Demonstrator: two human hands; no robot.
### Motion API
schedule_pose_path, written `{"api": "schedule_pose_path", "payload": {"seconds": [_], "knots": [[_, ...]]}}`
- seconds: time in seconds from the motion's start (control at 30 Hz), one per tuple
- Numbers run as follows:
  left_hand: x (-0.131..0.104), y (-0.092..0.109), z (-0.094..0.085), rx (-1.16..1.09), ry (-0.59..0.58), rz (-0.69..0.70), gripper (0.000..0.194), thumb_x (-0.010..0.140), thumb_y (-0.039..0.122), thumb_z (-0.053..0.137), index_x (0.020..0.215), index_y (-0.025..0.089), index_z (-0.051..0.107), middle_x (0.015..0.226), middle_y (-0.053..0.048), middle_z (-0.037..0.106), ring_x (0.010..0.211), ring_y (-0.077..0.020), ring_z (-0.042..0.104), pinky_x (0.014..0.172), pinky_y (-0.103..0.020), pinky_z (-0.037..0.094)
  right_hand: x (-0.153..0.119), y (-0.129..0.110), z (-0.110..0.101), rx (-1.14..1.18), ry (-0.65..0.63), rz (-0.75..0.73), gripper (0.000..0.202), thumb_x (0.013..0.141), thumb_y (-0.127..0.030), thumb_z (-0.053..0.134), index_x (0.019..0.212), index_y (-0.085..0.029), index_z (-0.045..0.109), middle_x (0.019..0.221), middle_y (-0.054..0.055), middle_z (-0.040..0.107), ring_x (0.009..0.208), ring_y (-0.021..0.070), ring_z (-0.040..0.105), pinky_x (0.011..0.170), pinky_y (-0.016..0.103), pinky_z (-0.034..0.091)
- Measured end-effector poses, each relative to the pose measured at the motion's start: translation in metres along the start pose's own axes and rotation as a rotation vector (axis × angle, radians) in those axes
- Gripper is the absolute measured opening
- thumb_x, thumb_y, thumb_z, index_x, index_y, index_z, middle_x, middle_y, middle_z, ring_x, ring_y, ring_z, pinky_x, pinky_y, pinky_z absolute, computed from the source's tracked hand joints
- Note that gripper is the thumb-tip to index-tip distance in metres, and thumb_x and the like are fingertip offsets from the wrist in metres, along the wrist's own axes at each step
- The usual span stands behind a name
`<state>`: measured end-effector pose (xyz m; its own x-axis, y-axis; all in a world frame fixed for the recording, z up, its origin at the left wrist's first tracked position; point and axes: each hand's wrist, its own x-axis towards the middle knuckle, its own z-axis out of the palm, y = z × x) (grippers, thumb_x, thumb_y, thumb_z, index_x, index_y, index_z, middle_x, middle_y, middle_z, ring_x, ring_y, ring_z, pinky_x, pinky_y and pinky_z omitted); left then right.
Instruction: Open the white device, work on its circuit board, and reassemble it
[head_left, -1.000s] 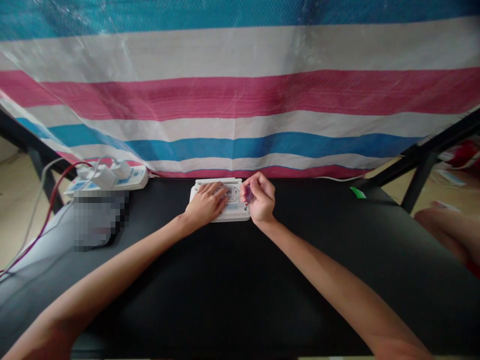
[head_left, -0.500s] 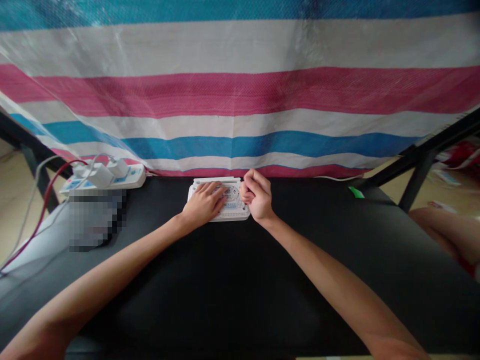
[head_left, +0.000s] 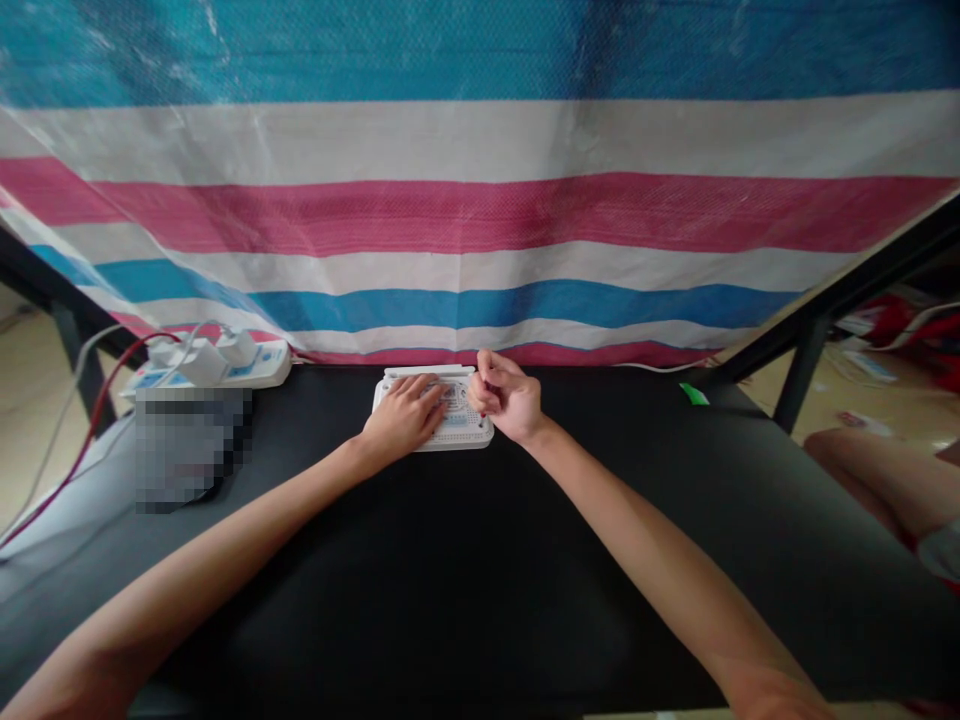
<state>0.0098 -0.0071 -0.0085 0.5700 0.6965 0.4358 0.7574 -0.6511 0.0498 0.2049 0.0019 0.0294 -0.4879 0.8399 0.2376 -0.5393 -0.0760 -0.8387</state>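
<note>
A white router point(head_left: 463, 436) with a perforated, labelled face up lies near the table's far edge, a white bar like a folded antenna along its back. My left hand point(head_left: 400, 412) rests on the left part of it, fingers stretched out over the face and covering some of the label. At the router's right side is my right hand point(head_left: 510, 397), its fingers curled together over the back right corner. Whatever those fingers hold, if anything, is hidden or too small to make out.
A white power strip point(head_left: 262, 368) with plugged-in adapters and cables stands at the back left, near a pixelated dark object point(head_left: 191, 450). A small green packet point(head_left: 694, 395) lies to the right. Striped sheeting point(head_left: 465, 220) hangs behind the black table point(head_left: 420, 590). Another person's leg point(head_left: 877, 480) shows at right.
My right hand has turned a little and its fingers have loosened slightly, staying by the router's right side. My left hand keeps its place on the router. The whole view has shifted slightly.
</note>
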Motion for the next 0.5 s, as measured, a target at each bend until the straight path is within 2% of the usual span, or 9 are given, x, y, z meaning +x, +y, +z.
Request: {"api": "schedule_pose_path", "payload": {"seconds": [0.17,0.3,0.4,0.5], "knots": [[0.0005,0.0003,-0.0003,0.007,-0.027,-0.004,0.035,0.102,0.032,0.042,0.124,0.014,0.063,0.128,-0.015,0.063,0.113,-0.0289,0.062,0.099,-0.044,0.048,0.0008,-0.0027,-0.0038,0.017,-0.073,0.036,0.039,0.071,-0.041,0.078,0.063,-0.02,0.045,0.049,-0.006,0.046,0.04,0.0075,0.036,0.044,0.023,0.025],[0.0002,0.0001,-0.0004,0.005,-0.023,0.006,0.035,0.102,0.031,0.043,0.124,0.013,0.063,0.128,-0.015,0.063,0.113,-0.0294,0.062,0.1,-0.045,0.049,0.0013,-0.0031,-0.0043,-0.027,-0.138,0.101,0.04,0.075,-0.049,0.076,0.063,-0.017,0.055,0.051,-0.002,0.051,0.043,0.0104,0.044,0.045,0.025,0.029],[-0.0002,0.0001,-0.0006,0.006,-0.014,0.012,0.034,0.102,0.03,0.043,0.123,0.012,0.063,0.127,-0.016,0.063,0.114,-0.0295,0.062,0.1,-0.045,0.049,0.0026,-0.0043,-0.004,-0.084,-0.157,0.137,0.047,0.081,-0.056,0.069,0.059,-0.017,0.054,0.049,-0.002,0.048,0.042,0.0107,0.042,0.046,0.026,0.028],[-0.0003,0.0001,-0.0007,-0.003,-0.011,0.012,0.033,0.101,0.029,0.043,0.122,0.013,0.063,0.127,-0.016,0.063,0.113,-0.0286,0.062,0.1,-0.045,0.049,0.0036,-0.0034,-0.0014,-0.108,-0.128,0.134,0.052,0.084,-0.059,0.063,0.055,-0.019,0.047,0.044,-0.005,0.036,0.04,0.0084,0.03,0.045,0.025,0.023]]}}
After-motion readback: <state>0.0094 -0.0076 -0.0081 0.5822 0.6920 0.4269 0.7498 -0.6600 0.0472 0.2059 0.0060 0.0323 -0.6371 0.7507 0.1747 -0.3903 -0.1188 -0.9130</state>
